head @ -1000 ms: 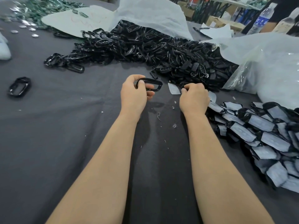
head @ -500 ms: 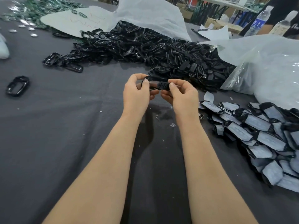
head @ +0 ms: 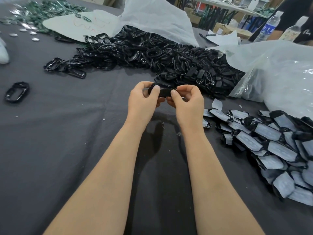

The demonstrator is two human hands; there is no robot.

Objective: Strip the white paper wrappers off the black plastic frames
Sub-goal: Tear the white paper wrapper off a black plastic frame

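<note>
Just above the dark grey cloth [head: 67,150] that covers the table, we see both hands meeting in the middle of the view. The left hand [head: 142,102] grips the left end of one black frame [head: 164,92], with the thumb pressed on top and the other fingers curled under it. The right hand [head: 187,106] pinches the right end of the same frame between the thumb and the curled fingers. The frame is held off the cloth, about level between the two hands. We cannot tell if white paper is on it, because the fingers cover much of it.

Behind the hands lies a big heap of bare black frames [head: 135,53]. Its far edge touches a white sheet [head: 157,19], and its right end reaches a clear plastic bag [head: 279,78]. To the right of the right forearm lies a pile of wrapped frames [head: 274,146], each one with white paper around its black body. One loose white wrapper [head: 217,104] lies on the cloth between this pile and the bag. Far to the left, a single black frame [head: 17,91] lies alone on the cloth, well apart from the heap.
</note>
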